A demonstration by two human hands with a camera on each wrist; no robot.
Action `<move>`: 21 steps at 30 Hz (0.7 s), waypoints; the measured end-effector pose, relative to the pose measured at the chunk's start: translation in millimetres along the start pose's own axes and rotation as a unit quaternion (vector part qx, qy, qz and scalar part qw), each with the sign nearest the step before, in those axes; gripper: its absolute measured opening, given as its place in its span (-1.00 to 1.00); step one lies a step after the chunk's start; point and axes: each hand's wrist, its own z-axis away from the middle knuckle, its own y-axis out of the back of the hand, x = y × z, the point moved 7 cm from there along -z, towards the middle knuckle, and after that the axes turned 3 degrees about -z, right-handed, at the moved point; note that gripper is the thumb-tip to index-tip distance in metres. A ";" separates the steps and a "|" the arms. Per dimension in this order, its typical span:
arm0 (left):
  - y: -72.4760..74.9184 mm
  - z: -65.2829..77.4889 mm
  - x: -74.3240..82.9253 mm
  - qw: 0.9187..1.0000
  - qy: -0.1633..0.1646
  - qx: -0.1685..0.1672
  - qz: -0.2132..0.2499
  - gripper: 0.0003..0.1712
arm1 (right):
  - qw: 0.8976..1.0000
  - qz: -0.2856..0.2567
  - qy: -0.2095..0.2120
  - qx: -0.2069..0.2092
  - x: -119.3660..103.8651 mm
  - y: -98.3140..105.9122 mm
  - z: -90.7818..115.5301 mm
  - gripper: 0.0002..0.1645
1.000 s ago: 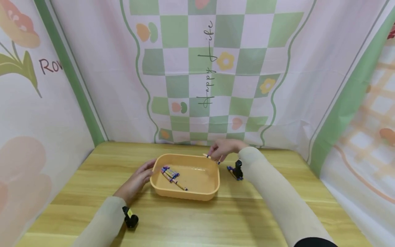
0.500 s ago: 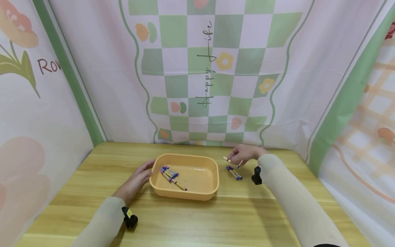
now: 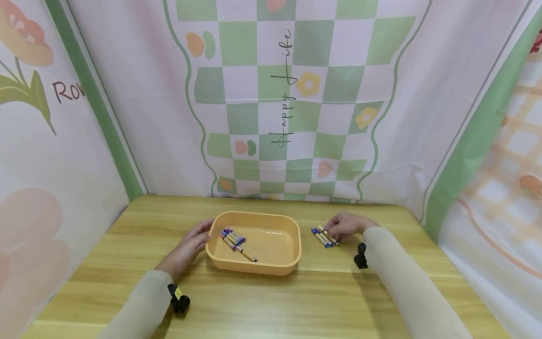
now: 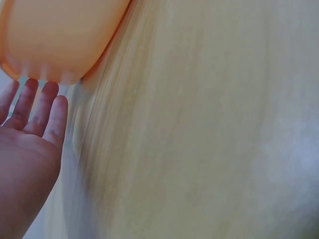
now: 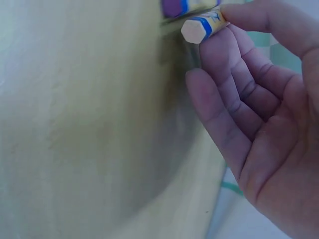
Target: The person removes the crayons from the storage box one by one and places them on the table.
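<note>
My right hand [image 3: 347, 225] is low over the table, right of a yellow-orange plastic basket [image 3: 264, 268]. Between thumb and fingers it pinches a crayon [image 5: 215, 21] with a pale flat end and a blue band. Right beside that crayon lie several crayons [image 3: 320, 238] in a row, one with a purple end in the right wrist view. At the basket's left side is my left hand [image 3: 188, 247], its fingertips against the outer wall; in the left wrist view the fingers [image 4: 50, 107] look nearly straight. Several wrapped crayons [image 3: 234, 238] lie inside the basket, toward its left.
All of this stands on a wood-grain table [image 3: 271, 306]. A printed curtain [image 3: 275, 165] hangs behind its far edge, with more fabric at both sides. A small black camera [image 3: 361, 256] sits on the right wrist, another camera [image 3: 179, 301] on the left.
My right hand has moved from above the basket's far right corner, rightward and down to the row of crayons on the table, carrying what it held. The left hand has stayed at the basket.
</note>
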 end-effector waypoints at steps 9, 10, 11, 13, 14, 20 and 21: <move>1.9 -0.8 -2.5 1.000 0.014 0.012 -0.001 -0.29 | 0.999 -0.039 -0.016 -0.008 13.4 -4.3 -0.4 -0.63; 1.9 -0.9 -2.6 1.000 0.015 0.011 -0.001 -0.29 | 0.999 -0.041 -0.019 -0.008 14.4 -4.4 -0.3 -0.63; 1.9 -1.0 -2.6 1.000 0.014 0.010 -0.001 -0.29 | 0.999 -0.043 -0.024 -0.006 15.3 -4.4 -0.4 -0.64; 2.1 -1.2 -2.6 1.000 0.016 0.012 0.001 -0.29 | 0.998 -0.047 -0.030 -0.004 16.9 -4.2 -0.5 -0.64; 2.0 -1.3 -2.5 1.000 0.014 0.011 0.000 -0.29 | 0.998 -0.047 -0.031 -0.003 17.3 -4.2 -0.5 -0.64; 0.7 -1.0 -2.2 1.000 0.006 0.002 -0.001 -0.27 | 0.998 -0.046 -0.037 -0.002 13.2 -2.8 2.0 -0.61; 0.5 -0.9 -2.2 1.000 0.006 0.001 -0.001 -0.27 | 0.998 -0.042 -0.036 -0.002 11.1 -1.8 3.1 -0.61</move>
